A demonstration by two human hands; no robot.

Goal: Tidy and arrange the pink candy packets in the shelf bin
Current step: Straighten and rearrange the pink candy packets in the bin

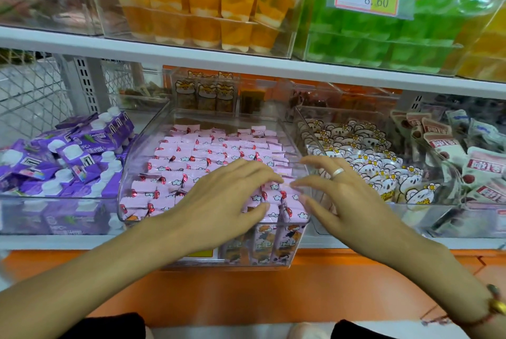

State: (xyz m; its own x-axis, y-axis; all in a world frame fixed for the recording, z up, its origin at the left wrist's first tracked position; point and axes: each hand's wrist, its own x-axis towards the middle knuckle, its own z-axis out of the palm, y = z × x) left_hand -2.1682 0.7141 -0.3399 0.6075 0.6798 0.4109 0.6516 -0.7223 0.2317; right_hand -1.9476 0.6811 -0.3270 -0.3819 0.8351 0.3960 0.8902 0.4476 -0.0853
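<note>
Several pink candy packets [197,158] with red ends and small cloud prints fill a clear plastic shelf bin [142,144], lying in rough rows. My left hand [227,193] lies over the packets at the bin's front right, fingers nearly straight and resting on them. My right hand [342,191], wearing a silver ring, hovers at the bin's right front corner, its fingertips touching the packets there. The two sets of fingertips nearly meet over a few packets. No packet is clearly gripped. Packets under my hands are hidden.
A clear bin of purple pouches [68,158] stands to the left, and one of white bear-print packets [364,158] to the right. Further right lie red-and-white sachets [449,152]. The upper shelf carries orange [202,7] and green jelly cups [364,37]. An orange ledge [246,292] runs below.
</note>
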